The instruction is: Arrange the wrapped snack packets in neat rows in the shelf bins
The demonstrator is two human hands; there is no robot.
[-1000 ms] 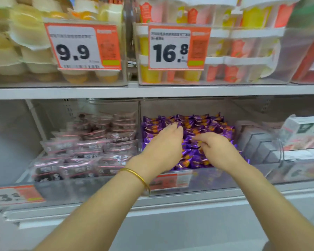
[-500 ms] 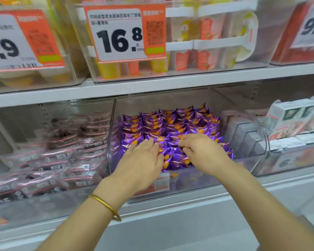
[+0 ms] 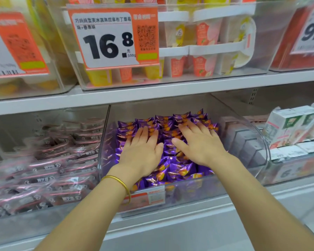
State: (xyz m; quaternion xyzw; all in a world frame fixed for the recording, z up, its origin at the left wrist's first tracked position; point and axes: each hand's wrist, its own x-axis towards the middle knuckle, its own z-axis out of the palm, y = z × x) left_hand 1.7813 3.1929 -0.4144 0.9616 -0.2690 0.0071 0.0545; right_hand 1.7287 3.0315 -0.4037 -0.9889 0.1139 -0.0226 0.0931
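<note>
Grip changed since half-second back: curled then, flat now; judged levelling pass. Clear plastic shelf bin (image 3: 254,134) centre; purple foil-wrapped snack packets (image 3: 178,171) fill it, tidy at 12 o'clock, jumbled at 6. Left hand (image 3: 142,154), right hand (image 3: 201,145) at its 3 o'clock: fingers spread, palms pressing packets, gripping nothing.

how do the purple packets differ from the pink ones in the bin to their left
The purple packets are shiny foil with orange print; the pink packets are clear film showing dark contents. The purple packets are short and puffy, the pink packets longer and flatter. The left hand and right hand lie flat on the purple packets; nothing touches the pink packets. Both are wrapped and laid in rows.
</note>
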